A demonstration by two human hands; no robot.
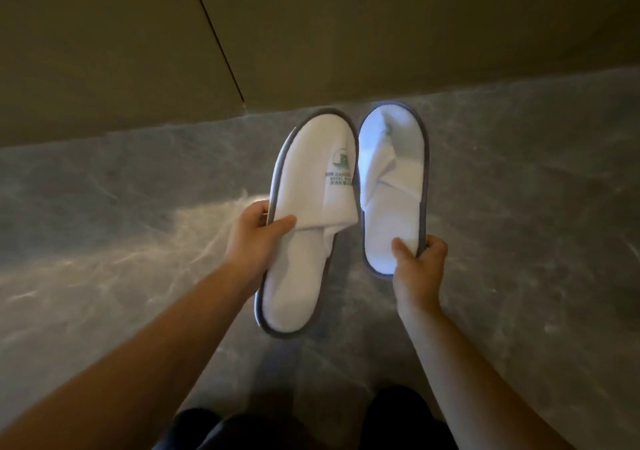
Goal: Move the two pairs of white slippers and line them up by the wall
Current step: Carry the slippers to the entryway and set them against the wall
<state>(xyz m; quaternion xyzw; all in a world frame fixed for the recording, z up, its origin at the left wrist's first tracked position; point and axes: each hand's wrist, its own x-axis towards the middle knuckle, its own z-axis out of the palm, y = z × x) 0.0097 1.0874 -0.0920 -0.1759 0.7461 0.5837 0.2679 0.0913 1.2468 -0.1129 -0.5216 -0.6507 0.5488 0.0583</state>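
I hold one white slipper in each hand above the grey marble floor, toes pointing at the wall. My left hand (258, 233) grips the side edge of the left slipper (311, 186), which has a grey rim and a green printed logo on its upper. My right hand (417, 262) pinches the heel of the right slipper (394, 172), whose upper is creased and folded. The two slippers sit side by side, almost touching. The second pair is not in view.
The tan wall (346, 34) runs across the top, with a dark vertical seam (214, 34) at left. The grey marble floor (519, 190) shines with a light glare at left. Dark clothing (311, 425) shows at the bottom edge.
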